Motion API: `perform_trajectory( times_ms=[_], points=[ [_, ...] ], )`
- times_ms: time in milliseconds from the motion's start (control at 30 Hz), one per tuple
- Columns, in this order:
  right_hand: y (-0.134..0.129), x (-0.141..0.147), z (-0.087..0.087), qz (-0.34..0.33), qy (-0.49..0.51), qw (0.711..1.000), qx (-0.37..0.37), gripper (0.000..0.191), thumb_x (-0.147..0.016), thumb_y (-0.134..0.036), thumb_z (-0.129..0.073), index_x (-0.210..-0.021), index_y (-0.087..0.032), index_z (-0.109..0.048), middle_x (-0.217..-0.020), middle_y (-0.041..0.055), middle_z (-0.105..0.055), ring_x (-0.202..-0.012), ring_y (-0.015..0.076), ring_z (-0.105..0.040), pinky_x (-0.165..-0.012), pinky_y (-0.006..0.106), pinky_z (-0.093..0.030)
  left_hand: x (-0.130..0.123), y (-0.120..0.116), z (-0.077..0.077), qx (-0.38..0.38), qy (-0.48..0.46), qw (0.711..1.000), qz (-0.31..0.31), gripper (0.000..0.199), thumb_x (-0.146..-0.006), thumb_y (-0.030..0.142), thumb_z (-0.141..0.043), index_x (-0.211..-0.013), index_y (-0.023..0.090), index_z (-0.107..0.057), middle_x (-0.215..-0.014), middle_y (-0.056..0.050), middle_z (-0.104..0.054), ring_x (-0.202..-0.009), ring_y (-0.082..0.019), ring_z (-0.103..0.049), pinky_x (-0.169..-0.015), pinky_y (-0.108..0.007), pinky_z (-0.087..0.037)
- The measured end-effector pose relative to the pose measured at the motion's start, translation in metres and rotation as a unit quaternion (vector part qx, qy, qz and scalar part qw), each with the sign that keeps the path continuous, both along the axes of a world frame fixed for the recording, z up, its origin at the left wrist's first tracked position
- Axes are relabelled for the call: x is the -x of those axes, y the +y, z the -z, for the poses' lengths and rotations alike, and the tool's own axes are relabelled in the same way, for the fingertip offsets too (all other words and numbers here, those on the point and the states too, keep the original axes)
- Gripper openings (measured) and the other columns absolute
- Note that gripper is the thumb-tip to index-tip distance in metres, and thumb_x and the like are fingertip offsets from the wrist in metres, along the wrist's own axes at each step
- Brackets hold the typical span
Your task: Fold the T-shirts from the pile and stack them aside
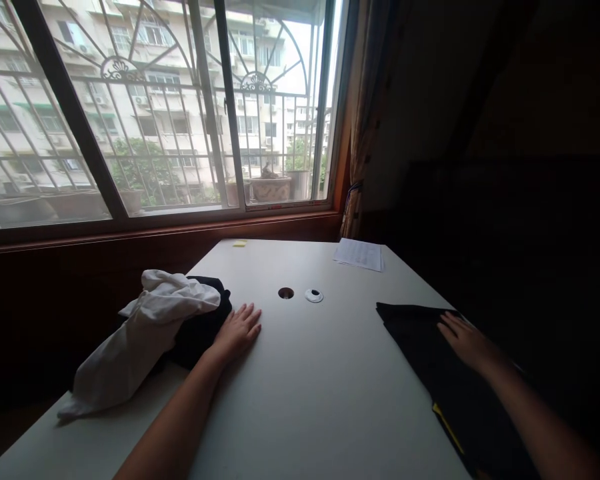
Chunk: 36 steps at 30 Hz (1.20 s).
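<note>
My left hand (pixel 238 331) lies flat on the white table (pixel 310 373), fingers spread, beside a crumpled black cloth (pixel 197 337). A rumpled white cloth (pixel 140 333), apparently a garment, is heaped on top of that black one. On the right, my right hand (pixel 466 340) rests with its fingers extended on a dark, flattened piece of folded clothing (pixel 430 353). A yellow strip (pixel 447 427) shows along this garment's near left edge. Neither hand grips anything.
A round cable hole (pixel 286 293) and its loose white cover (pixel 314 295) are at mid-table. Printed papers (pixel 359 255) lie at the far right, and a small yellow sticky note (pixel 239 244) at the far left. Behind the table are a barred window (pixel 180 120) and a tied curtain (pixel 357 167).
</note>
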State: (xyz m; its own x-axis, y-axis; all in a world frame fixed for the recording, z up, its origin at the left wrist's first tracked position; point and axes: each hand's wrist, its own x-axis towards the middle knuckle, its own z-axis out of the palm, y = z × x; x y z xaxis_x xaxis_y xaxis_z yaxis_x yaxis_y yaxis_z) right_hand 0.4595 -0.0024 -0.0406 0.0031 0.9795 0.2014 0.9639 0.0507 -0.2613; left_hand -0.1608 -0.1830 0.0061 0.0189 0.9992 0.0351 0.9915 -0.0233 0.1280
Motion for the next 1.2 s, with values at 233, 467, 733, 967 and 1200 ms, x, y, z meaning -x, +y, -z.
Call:
perform_trajectory(
  times_ms=[233, 467, 733, 967, 1200],
  points=[
    [-0.001, 0.0, -0.001, 0.018, 0.025, 1.0, 0.006, 0.071, -0.091, -0.054, -0.028, -0.145, -0.016, -0.055, -0.16, 0.0121, -0.04, -0.145, 0.0332, -0.041, -0.118, 0.049, -0.033, -0.003, 0.001, -0.001, 0.002, -0.004, 1.0, 0.014, 0.057, -0.104, 0.051, -0.03, -0.157, 0.03, -0.037, -0.168, -0.004, -0.023, -0.156, -0.027, -0.016, -0.124, -0.051, -0.015],
    [0.009, -0.01, 0.012, 0.014, 0.01, 1.0, -0.001, 0.073, -0.092, -0.056, -0.026, -0.147, -0.016, -0.053, -0.161, 0.0112, -0.039, -0.145, 0.0324, -0.04, -0.119, 0.049, -0.032, -0.002, 0.001, -0.002, 0.002, -0.012, 1.0, 0.015, 0.057, -0.104, 0.05, -0.031, -0.156, 0.029, -0.038, -0.168, -0.004, -0.023, -0.156, -0.028, -0.016, -0.125, -0.052, -0.014],
    [0.005, -0.005, 0.006, 0.009, 0.0, 1.0, -0.006, 0.068, -0.093, -0.051, -0.027, -0.144, -0.016, -0.056, -0.16, 0.0117, -0.041, -0.146, 0.0294, -0.04, -0.12, 0.043, -0.031, -0.004, 0.0, -0.002, -0.003, -0.008, 1.0, 0.015, 0.057, -0.104, 0.05, -0.031, -0.156, 0.028, -0.039, -0.167, -0.005, -0.025, -0.156, -0.028, -0.018, -0.124, -0.052, -0.015],
    [0.002, -0.003, 0.003, 0.006, -0.004, 1.0, -0.009, 0.066, -0.094, -0.049, -0.028, -0.143, -0.015, -0.057, -0.158, 0.0113, -0.044, -0.147, 0.0275, -0.039, -0.121, 0.039, -0.03, -0.003, 0.0, -0.002, -0.001, -0.007, 1.0, 0.011, 0.056, -0.104, 0.049, -0.032, -0.156, 0.03, -0.039, -0.167, -0.003, -0.025, -0.156, -0.027, -0.017, -0.124, -0.051, -0.016],
    [0.004, -0.006, 0.007, 0.004, 0.008, 1.0, -0.011, 0.069, -0.092, -0.052, -0.03, -0.144, -0.015, -0.056, -0.158, 0.011, -0.044, -0.145, 0.0316, -0.042, -0.119, 0.05, -0.034, -0.002, 0.002, 0.001, -0.001, -0.012, 1.0, 0.014, 0.056, -0.104, 0.05, -0.031, -0.156, 0.03, -0.039, -0.168, -0.003, -0.024, -0.156, -0.027, -0.018, -0.124, -0.052, -0.016]
  ],
)
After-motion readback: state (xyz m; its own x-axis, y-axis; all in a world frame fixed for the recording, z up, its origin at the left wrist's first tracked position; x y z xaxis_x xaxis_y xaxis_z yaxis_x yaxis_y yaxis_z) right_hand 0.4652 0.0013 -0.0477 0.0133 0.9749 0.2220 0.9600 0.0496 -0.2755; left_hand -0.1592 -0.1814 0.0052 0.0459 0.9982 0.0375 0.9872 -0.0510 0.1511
